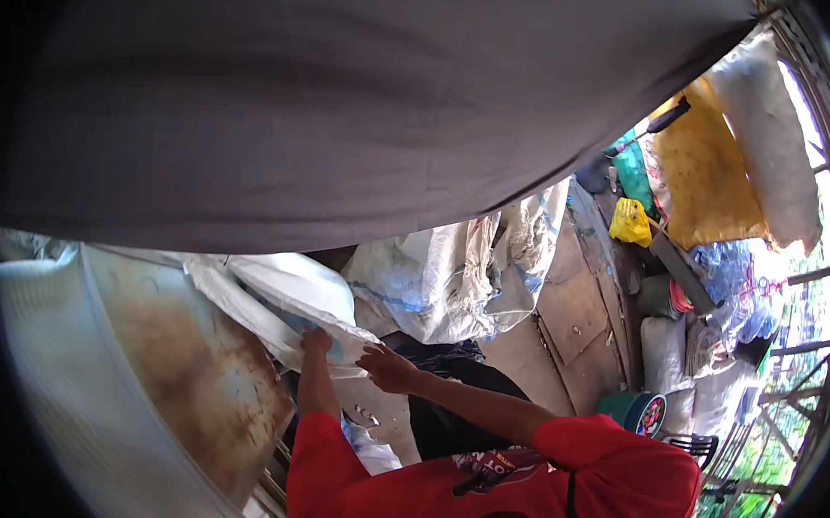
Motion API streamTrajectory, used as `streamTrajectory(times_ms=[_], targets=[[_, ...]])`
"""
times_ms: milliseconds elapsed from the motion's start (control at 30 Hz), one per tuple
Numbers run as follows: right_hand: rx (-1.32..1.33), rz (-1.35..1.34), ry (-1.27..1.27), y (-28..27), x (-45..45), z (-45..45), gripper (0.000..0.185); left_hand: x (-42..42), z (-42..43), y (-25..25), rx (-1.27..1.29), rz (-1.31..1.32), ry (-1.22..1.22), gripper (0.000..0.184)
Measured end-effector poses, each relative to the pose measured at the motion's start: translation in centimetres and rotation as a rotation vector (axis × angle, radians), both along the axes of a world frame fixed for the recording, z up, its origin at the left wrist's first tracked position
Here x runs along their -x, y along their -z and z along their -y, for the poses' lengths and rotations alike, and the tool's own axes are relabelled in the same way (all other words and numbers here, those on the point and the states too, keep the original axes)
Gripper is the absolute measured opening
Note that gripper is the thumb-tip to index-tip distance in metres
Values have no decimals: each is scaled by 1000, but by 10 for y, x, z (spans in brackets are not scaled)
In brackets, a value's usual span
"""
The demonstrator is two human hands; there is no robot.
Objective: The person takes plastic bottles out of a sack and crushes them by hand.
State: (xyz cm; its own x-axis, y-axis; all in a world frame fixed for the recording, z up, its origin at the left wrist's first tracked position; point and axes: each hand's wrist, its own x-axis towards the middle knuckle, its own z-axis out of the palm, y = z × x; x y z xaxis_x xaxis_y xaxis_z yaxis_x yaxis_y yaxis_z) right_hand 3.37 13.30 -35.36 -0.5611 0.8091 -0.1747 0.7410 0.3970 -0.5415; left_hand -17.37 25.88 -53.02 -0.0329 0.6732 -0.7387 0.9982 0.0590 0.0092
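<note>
In the head view, a white woven sack (289, 286) stretches from the upper left toward my hands. My left hand (317, 341) is closed on its lower edge, with the forearm coming up from a red sleeve. Just to the right, my right hand (387, 367) pinches the sack's end, its fingers bent together. The two hands are a short way apart. Part of the sack is hidden behind grey cloth (347, 117) that fills the top of the view.
More white sacks (433, 278) lie heaped beyond my hands. A rusty-stained panel (179, 360) leans at left. Brown boards (570, 321) cover the floor. At right are a teal bucket (619, 411) of colourful small items, a yellow bag (631, 222) and stuffed sacks (663, 353).
</note>
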Motion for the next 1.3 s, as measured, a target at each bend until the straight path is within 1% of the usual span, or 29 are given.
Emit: streamTrajectory(times_ms=[67, 100, 200, 300, 367, 400, 433, 533, 633, 667, 733, 833, 933, 967, 1000, 1033, 1067, 1100, 1133, 1233, 1300], targets=[[26, -54, 5, 3, 1, -3, 46, 6, -4, 15, 42, 5, 64, 49], [9, -46, 6, 5, 1, -4, 46, 22, -4, 73, 56, 14, 175, 45], [-10, -37, -3, 8, 3, 2, 48, 12, -4, 37, 104, -10, 148, 46], [19, -68, -22, 8, 0, 4, 51, 8, -2, 18, 115, -28, 206, 48], [48, -126, -19, 7, -2, 7, 52, 7, 3, 12, 18, -55, 187, 51], [39, -115, -23, 6, -5, 8, 53, 5, 7, 15, -23, -68, 177, 52], [34, -105, -29, 6, -6, 8, 54, 3, -1, 20, 161, -86, 173, 55], [20, -86, -32, 0, -11, 12, 54, -1, 0, 28, 79, -99, 192, 52], [17, -102, -15, -5, -15, 15, 54, -2, 3, 33, 67, -134, 254, 50], [17, -110, -7, -6, -17, 14, 54, -2, 3, 35, 4, -108, 236, 49], [-15, -113, -11, -6, -21, 17, 52, 10, 15, 63, -113, -58, 199, 47], [-39, -144, -13, -9, -22, 30, 51, 12, 23, 55, -106, -71, 205, 47], [-39, -165, -21, -15, -21, 36, 50, 19, 41, 46, -394, 60, 300, 33], [-36, -169, -27, -18, -20, 39, 50, 19, 41, 44, -500, 99, 374, 32], [-45, -166, -29, -20, -21, 42, 49, 22, 39, 56, -607, 134, 448, 30], [-56, -166, -33, -21, -24, 44, 49, 25, 38, 48, -714, 166, 523, 29], [-68, -168, -39, -23, -25, 46, 48, 27, 38, 40, -649, 202, 360, 28], [-70, -160, -45, -26, -27, 48, 47, 14, 39, 9, -585, 236, 197, 28], [-75, -153, -51, -29, -29, 51, 46, 2, 41, -26, -524, 269, 35, 28], [-69, -173, -59, -34, -38, 50, 44, -33, 62, -172, -508, 398, -204, 29], [-18, -212, -37, -30, -42, 50, 41, -39, 87, -228, -678, 531, -157, 29]])
